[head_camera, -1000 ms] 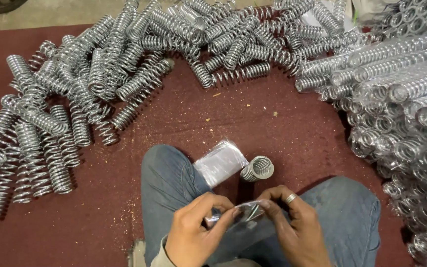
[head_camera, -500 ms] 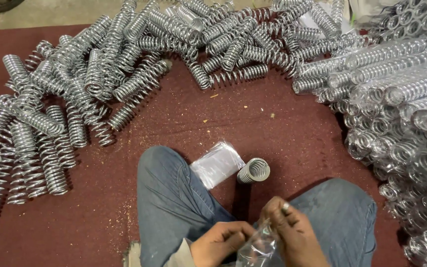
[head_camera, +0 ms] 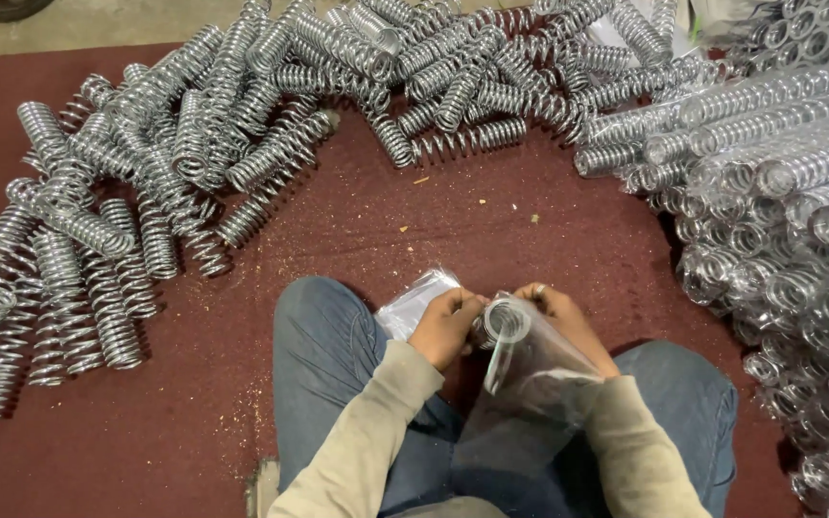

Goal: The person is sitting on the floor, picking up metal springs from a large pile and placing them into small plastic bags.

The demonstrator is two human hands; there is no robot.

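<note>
Head view: both hands sat together over the lap, between the knees of a person in blue jeans (head_camera: 323,374) and beige sleeves. Left hand (head_camera: 445,326) was curled, fingertips pinching the mouth edge of a clear plastic bag (head_camera: 534,369) at the near rim of a coil spring (head_camera: 503,321). Right hand (head_camera: 568,321) was closed on the bag's other side, ring visible on one finger, thumb hidden behind the film. Spring sat end-on between the two hands, its open end facing the camera, body partly inside the bag; how far in, couldn't tell. Bag trailed from the hands down toward the body, over the right thigh. Stack of flat clear bags (head_camera: 413,302) lay just left of the left hand, against the left knee. Maroon mat (head_camera: 491,221) ran ahead of the hands. Loose bare springs (head_camera: 146,192) were heaped well left and ahead of the hands; bagged springs (head_camera: 779,182) were piled well off to the right.
</note>
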